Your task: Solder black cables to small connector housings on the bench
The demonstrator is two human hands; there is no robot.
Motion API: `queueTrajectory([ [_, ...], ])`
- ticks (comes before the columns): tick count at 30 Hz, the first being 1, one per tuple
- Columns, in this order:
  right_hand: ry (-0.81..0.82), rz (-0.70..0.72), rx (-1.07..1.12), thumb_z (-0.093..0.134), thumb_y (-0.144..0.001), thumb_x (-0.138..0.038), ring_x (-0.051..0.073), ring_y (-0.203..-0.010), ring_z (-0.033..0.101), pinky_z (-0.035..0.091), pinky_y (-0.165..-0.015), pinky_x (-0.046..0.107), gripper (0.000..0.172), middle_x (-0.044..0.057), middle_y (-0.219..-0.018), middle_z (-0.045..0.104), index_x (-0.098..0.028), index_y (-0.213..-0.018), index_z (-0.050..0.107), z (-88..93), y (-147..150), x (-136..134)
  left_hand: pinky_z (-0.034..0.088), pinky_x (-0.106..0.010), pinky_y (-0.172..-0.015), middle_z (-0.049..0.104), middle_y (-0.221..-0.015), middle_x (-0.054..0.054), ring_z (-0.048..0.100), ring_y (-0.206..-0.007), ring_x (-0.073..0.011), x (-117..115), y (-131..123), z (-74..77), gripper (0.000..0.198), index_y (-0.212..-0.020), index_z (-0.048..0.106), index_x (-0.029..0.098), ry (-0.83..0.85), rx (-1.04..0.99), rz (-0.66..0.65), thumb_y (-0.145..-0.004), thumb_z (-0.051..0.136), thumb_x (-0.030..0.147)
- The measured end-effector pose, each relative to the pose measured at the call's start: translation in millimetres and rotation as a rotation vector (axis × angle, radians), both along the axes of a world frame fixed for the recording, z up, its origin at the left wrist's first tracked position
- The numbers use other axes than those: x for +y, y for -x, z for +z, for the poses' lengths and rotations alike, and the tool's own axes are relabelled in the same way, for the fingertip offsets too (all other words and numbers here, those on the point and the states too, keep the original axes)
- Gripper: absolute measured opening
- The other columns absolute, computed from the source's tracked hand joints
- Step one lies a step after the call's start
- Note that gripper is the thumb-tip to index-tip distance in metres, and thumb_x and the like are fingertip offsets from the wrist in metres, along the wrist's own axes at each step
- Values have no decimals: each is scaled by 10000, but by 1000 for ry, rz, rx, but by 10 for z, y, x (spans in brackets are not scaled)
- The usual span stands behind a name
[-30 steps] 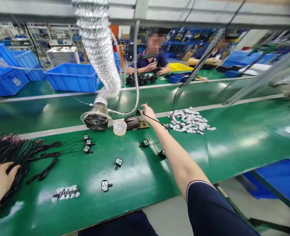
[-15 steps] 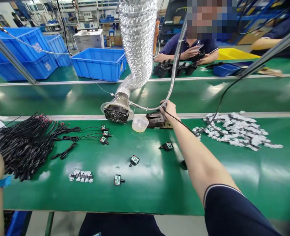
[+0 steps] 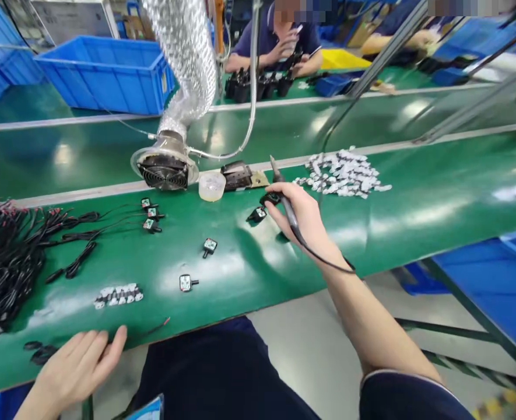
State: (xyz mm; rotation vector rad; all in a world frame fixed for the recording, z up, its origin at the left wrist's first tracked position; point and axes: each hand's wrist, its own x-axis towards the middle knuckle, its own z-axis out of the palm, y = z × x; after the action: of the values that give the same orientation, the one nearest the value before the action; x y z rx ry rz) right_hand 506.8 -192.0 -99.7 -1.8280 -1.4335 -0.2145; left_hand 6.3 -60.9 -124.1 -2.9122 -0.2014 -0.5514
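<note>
My right hand point(image 3: 304, 213) is closed round a soldering iron point(image 3: 291, 219), its tip pointing up and away. A small black part point(image 3: 271, 199) shows at the thumb and index fingertips; whether it is gripped I cannot tell. Just left of them lies a black module with a circuit board point(image 3: 258, 215). At the front left, my left hand point(image 3: 80, 361) is closed on a black cable point(image 3: 155, 328) whose red wire end sticks out to the right. Two similar modules, one higher point(image 3: 210, 247) and one lower point(image 3: 186, 283), lie mid-table. Several more point(image 3: 151, 213) lie further left with cables attached.
A heap of black cables point(image 3: 4, 262) covers the left side. White clips lie in a small row point(image 3: 118, 295) and a big pile point(image 3: 345, 172). A fan point(image 3: 165, 171) on a foil duct hangs beside a round clear tub point(image 3: 211, 186) and a dark iron holder point(image 3: 237, 175). A co-worker point(image 3: 275, 46) sits opposite.
My right hand has drawn the soldering iron back from the holder towards me. My left hand has come into view from the left with a cable. The view has turned right and down.
</note>
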Motion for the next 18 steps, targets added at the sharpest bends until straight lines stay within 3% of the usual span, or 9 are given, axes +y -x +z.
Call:
queueTrajectory([
  [4, 141, -4, 95, 525, -972, -243, 244, -930, 651, 532, -845, 369, 243, 97, -1091, 631, -235, -1203, 601, -246, 608, -446, 494, -354, -774, 679, -896, -85, 641, -774, -199, -40, -141, -59, 277, -1180, 661, 143, -171, 148, -84, -913, 612, 89],
  [8, 204, -55, 99, 495, -991, -248, 263, -927, 664, 549, -812, 384, 251, 126, -1142, 617, -225, -1218, 598, -509, 846, -527, 491, -363, -742, 688, -926, -100, 644, -774, -214, -240, -489, -116, 377, -1223, 619, 108, -91, 59, 15, -892, 726, 252],
  [13, 144, -111, 82, 484, -1001, -258, 309, -1045, 658, 562, -867, 457, 304, 146, -1196, 606, -244, -1289, 582, -676, 904, -466, 469, -356, -744, 675, -925, -102, 619, -805, -218, -468, -908, -221, 164, -1101, 646, 140, 120, 27, 256, -959, 614, 215],
  [18, -78, -118, 107, 579, -962, -202, 321, -1158, 633, 548, -961, 518, 416, 143, -1249, 599, -301, -1365, 555, -689, 1244, -450, 496, -355, -834, 672, -973, -83, 627, -908, -221, -548, -990, -251, 104, -996, 629, 185, 515, -72, 355, -997, 528, 212],
])
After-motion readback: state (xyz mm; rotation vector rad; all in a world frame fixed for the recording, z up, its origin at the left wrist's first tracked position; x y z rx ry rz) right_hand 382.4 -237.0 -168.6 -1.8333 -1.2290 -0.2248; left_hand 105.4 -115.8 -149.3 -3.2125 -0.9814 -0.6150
